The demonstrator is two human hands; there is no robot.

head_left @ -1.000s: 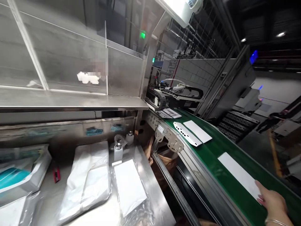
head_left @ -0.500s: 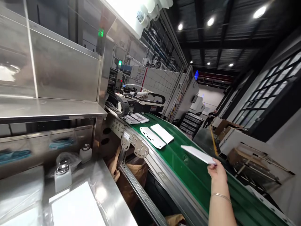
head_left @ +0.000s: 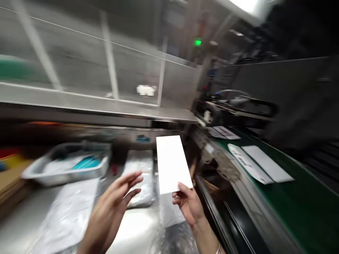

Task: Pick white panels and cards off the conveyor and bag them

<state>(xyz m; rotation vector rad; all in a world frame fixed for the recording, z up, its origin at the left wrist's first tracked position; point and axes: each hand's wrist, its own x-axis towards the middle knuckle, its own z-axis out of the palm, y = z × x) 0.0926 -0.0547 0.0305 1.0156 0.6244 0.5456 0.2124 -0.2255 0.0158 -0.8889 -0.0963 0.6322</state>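
A plain white rectangular panel is upright over the metal bench, its lower right corner pinched between the thumb and fingers of my right hand. To its left my left hand hangs in the air, fingers apart and holding nothing. Beyond that hand lies a plastic-wrapped white stack. Under the panel is a clear plastic bag with something white. At the left, a large plastic-covered white sheet rests on the bench.
A white tray with a teal item stands at the back left, beside cardboard. On the right, a green conveyor belt carries white panels. A metal shelf crosses above the bench.
The view has swung left from the conveyor to the bench. My right hand has brought the white panel from over the belt to over the bench. My left hand has come into view.
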